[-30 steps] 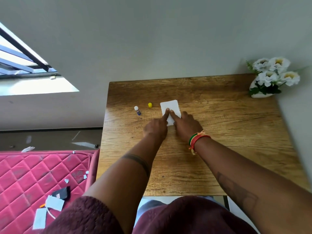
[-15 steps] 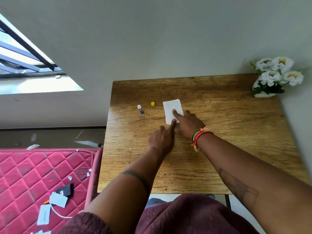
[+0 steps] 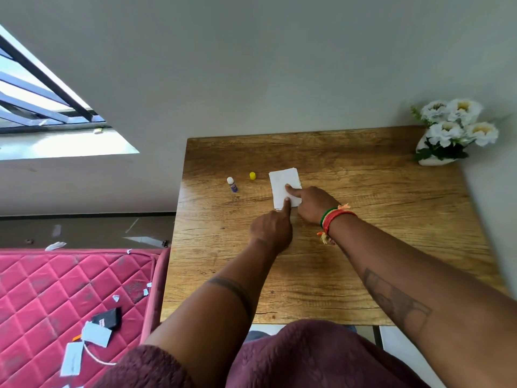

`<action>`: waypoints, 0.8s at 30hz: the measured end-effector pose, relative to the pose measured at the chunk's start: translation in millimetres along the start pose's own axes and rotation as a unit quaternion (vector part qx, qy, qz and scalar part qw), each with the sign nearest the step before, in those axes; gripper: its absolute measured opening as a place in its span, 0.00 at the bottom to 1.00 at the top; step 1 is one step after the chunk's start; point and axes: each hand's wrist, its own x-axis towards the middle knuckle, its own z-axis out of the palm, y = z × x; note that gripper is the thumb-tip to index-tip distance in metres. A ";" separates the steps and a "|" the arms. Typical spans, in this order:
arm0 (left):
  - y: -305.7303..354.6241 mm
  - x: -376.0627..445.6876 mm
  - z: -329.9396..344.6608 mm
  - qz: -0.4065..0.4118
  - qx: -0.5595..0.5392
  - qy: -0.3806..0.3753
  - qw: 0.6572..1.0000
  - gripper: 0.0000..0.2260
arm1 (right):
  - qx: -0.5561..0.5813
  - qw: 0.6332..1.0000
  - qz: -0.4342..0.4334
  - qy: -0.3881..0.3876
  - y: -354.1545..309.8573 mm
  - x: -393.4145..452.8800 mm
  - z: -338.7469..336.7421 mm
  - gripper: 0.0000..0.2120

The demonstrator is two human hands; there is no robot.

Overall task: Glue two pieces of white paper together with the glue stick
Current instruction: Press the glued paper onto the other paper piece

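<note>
A small white paper rectangle lies flat on the wooden table; whether it is one sheet or two stacked I cannot tell. My left hand presses its index fingertip on the paper's near edge. My right hand presses its index fingertip near the paper's middle, other fingers curled. The glue stick, blue with a white tip, stands uncapped to the left of the paper. Its yellow cap sits between the stick and the paper.
A white vase of white flowers stands at the table's far right corner by the wall. Left of the table is a red quilted mattress with paper scraps and a black object on it.
My left index finger slid from the middle of the paper back to its near edge. My right index finger stayed pressed on the paper. The camera shifted slightly.
</note>
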 end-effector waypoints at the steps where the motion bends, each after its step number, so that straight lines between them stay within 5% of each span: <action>1: -2.8 -3.1 0.1 -0.002 0.007 -0.003 1.000 0.30 | -0.003 1.000 0.001 -0.004 -0.8 -0.9 -0.6 0.30; 14: 16.9 0.2 4.7 -0.026 0.001 0.020 0.999 0.38 | -0.021 1.000 -0.005 0.003 -1.2 -3.9 -0.7 0.30; 24: 1.3 -7.4 4.6 -0.057 0.029 -0.004 0.998 0.34 | -0.033 0.999 0.001 0.005 -0.4 -1.2 3.9 0.32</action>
